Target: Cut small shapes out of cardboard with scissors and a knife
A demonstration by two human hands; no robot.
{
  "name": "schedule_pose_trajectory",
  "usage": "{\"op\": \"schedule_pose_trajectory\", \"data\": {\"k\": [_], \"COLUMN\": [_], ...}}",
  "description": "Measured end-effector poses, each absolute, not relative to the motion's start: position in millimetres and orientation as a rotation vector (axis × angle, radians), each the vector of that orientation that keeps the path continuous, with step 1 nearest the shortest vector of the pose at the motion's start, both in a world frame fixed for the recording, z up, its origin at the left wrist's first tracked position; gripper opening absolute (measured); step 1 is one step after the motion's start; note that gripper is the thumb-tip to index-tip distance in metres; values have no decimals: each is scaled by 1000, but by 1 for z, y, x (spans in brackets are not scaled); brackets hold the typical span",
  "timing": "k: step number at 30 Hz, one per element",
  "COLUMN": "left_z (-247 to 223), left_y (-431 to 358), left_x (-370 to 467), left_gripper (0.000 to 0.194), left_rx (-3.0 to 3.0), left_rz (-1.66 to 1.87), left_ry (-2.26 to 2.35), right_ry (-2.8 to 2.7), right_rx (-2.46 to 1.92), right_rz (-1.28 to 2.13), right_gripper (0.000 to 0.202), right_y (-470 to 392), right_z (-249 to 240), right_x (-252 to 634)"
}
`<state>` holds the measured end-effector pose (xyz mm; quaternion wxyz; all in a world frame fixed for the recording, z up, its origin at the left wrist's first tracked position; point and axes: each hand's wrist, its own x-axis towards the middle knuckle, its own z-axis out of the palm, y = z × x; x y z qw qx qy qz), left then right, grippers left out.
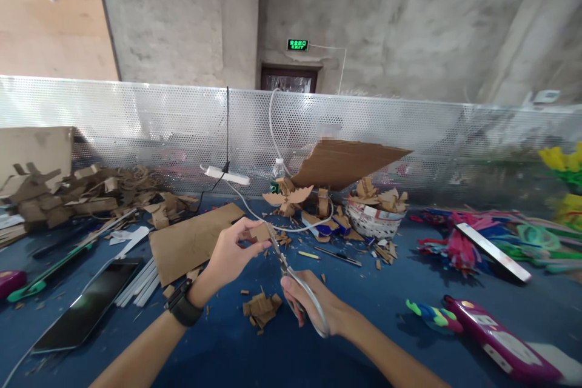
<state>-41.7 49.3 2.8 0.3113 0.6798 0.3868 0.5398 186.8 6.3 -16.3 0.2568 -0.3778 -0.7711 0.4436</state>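
Note:
Between thumb and fingers, my left hand (236,254) pinches a small brown piece of cardboard (260,233). My right hand (313,303) grips a pair of metal scissors (313,300) by its handles. The scissor blades point up and away from me, right against the cardboard's right edge; whether they are parted is too small to tell. Below and between my hands lies a small heap of cardboard scraps (262,309) on the blue tabletop (218,351). Behind my left hand rests a flat cardboard sheet (193,242).
A bird-like cardboard figure (287,197), a bottle (278,170) and a woven basket of scraps (376,215) stand at the back. A phone (88,306) and white sticks (140,284) lie left. At right are a purple device (502,336) and colourful strips (459,242). A perforated metal screen (182,127) borders the table.

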Motion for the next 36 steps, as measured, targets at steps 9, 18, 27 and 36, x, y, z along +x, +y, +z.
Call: {"op": "schedule_pose_trajectory", "data": {"k": [9,18,27,36], "left_z": [4,6,7,9], "left_y": [45,41,41,39], "left_x": [-39,-39,-38,-39], "left_gripper": [44,36,39,43], "left_rx": [1784,1865,1805,1735], "left_rz": [1415,1429,1386,1364], "left_ry": [1030,1031,945,870], "right_ry": [-2095,-2022,-2018,-1990], "right_rx": [-1132,-989,-848,-825], "right_rz": [1150,1218,1324,1401], "right_gripper": [64,75,77,78], "right_y": [6,11,14,9], "right_z": [-20,-30,-29,-22], "right_x": [185,186,189,187]}}
